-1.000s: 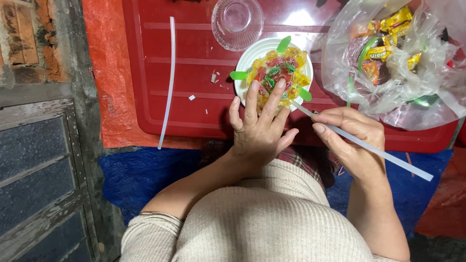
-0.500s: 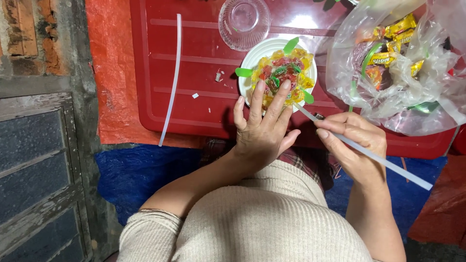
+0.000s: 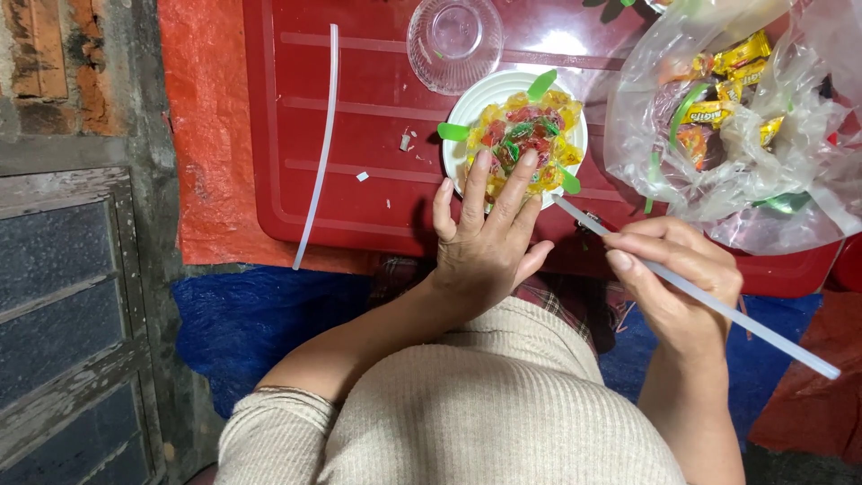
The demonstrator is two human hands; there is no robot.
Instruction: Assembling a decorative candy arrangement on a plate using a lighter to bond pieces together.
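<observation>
1. White plate (image 3: 467, 112) of bright wrapped sweets sits near the red tray's (image 3: 359, 207) front edge.
2. Left hand (image 3: 485, 238) rests fingers spread on the sweets.
3. Right hand (image 3: 678, 283) grips a translucent tube (image 3: 718, 305), its tip at the plate rim.
4. Open tray space lies leftward.

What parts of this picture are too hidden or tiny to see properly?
Head view only:
- Near side of the white plate: covered by the left hand.
- Sweets in the plastic bag: blurred by crinkled film, cut by the right edge.
- Clear stick: middle hidden in the right hand.
- Crumbs on the red tray: too small.
</observation>
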